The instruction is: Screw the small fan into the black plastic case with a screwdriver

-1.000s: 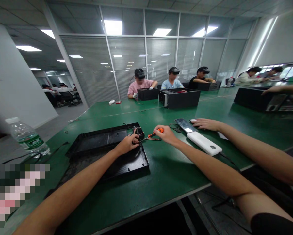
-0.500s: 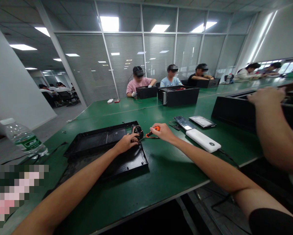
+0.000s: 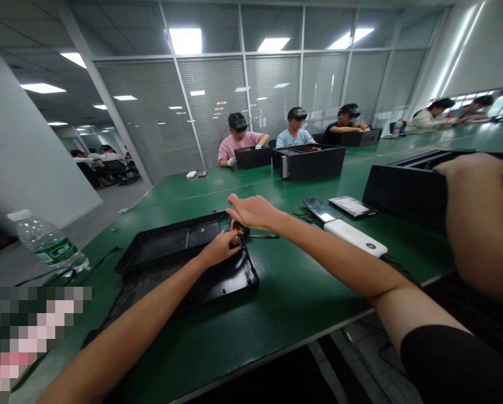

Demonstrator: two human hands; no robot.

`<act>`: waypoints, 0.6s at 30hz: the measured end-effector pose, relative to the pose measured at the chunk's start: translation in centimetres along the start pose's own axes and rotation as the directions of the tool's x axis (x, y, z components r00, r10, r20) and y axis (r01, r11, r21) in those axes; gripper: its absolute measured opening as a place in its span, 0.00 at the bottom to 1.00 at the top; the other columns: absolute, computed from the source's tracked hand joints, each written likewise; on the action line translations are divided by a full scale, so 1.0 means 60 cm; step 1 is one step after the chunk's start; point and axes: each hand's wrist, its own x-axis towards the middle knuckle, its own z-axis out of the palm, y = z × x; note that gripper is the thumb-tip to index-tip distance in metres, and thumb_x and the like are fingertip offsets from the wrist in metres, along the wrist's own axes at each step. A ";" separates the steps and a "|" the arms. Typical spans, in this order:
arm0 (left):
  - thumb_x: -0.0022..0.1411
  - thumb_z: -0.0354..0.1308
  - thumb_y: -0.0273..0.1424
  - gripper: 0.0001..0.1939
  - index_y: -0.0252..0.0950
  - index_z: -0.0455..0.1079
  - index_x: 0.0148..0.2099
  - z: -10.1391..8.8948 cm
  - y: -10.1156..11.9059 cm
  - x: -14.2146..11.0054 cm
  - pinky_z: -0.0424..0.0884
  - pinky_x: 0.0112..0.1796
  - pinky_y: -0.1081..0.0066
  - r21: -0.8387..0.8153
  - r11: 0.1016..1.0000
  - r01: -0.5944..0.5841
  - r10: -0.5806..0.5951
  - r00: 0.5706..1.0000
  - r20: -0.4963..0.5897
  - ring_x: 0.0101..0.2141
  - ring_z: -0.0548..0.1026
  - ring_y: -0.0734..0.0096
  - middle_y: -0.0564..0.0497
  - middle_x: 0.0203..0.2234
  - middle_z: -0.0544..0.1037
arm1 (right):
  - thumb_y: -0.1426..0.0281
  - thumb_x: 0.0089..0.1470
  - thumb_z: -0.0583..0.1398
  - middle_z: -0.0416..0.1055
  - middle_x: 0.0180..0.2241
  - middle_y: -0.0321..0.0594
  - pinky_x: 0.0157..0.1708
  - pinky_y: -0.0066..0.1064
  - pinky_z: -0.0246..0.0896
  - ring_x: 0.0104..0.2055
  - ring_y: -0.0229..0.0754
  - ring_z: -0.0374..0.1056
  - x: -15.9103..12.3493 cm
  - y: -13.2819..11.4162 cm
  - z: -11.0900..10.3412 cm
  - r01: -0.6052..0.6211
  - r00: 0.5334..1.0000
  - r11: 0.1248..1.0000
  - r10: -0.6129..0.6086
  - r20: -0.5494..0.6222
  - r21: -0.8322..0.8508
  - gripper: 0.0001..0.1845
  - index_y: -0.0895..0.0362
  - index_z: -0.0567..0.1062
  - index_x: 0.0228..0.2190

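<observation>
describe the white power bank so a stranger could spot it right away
On the green table, look just right of the person's outstretched right forearm. The white power bank lies flat there, in front of two dark, glossy flat devices; it is the only white, rounded bar nearby.

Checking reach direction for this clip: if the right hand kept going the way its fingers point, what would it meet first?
Probably the far rim of the flat black plastic panel; the right hand points left across it, though depth is unclear.

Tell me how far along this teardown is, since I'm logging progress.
Done: the black panel lies flat on the green table. In hand: the left hand holds the wired part at its corner, with the right hand above. Left: the part's wires look attached to the panel.
</observation>
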 end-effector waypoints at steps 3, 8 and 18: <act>0.54 0.55 0.29 0.18 0.35 0.61 0.48 0.000 0.004 0.000 0.55 0.52 0.57 0.016 1.000 0.015 -0.015 1.000 0.005 0.34 0.72 0.69 0.53 0.30 0.74 | 0.55 0.60 0.38 0.73 0.34 0.48 0.31 0.28 0.51 0.38 0.47 0.68 -0.002 -0.007 -0.003 0.055 0.998 0.998 -0.055 0.010 -0.030 0.26 0.59 0.64 0.42; 0.55 0.54 0.28 0.14 0.34 0.62 0.46 -0.001 0.006 -0.002 0.62 0.48 0.62 -0.019 1.000 0.015 -0.015 1.000 0.001 0.35 0.72 0.69 0.51 0.32 0.74 | 0.58 0.59 0.42 0.72 0.36 0.47 0.32 0.30 0.52 0.37 0.47 0.68 -0.026 -0.004 -0.012 0.058 0.997 0.998 -0.058 0.048 0.003 0.22 0.59 0.62 0.44; 0.54 0.55 0.26 0.21 0.38 0.58 0.51 0.000 0.003 -0.004 0.47 0.55 0.54 -0.072 0.997 0.020 -0.022 1.000 -0.023 0.36 0.73 0.71 0.54 0.34 0.76 | 0.57 0.58 0.44 0.72 0.37 0.48 0.33 0.33 0.57 0.38 0.48 0.68 -0.029 0.008 -0.016 0.066 0.987 0.998 -0.065 0.150 -0.003 0.23 0.58 0.66 0.43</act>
